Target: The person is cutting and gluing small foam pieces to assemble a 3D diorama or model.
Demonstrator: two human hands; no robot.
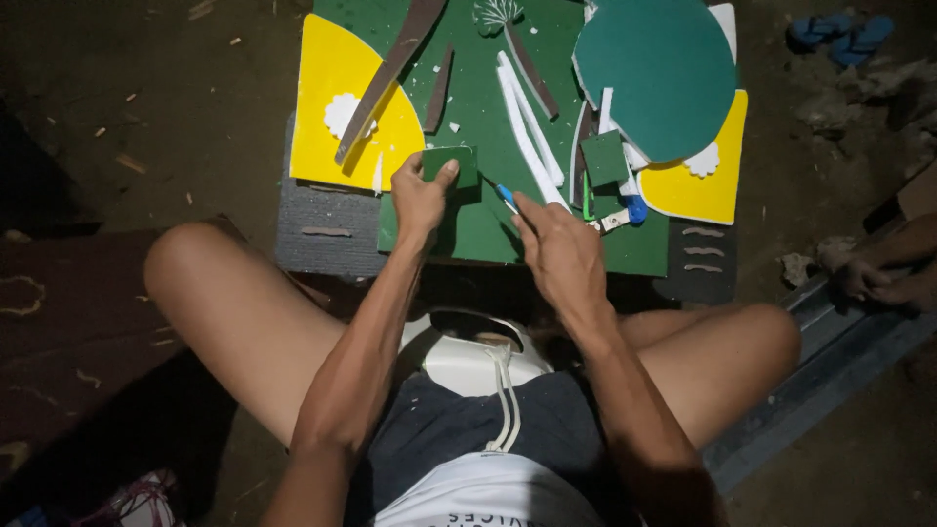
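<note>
Green foam square (451, 164) pinched in left hand (422, 200); right hand (558, 252) grips blue-tipped cutter (505, 196).

dim overall | lit centre from above | dark edges | sharp

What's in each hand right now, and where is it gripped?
Left hand pinches a small green foam piece at its lower left edge. Right hand grips a blue-tipped cutter by its handle, mostly hidden.

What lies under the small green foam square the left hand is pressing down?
The small green square lies on a large green sheet, pinned by the left hand. Anything directly beneath the square is covered.
</note>
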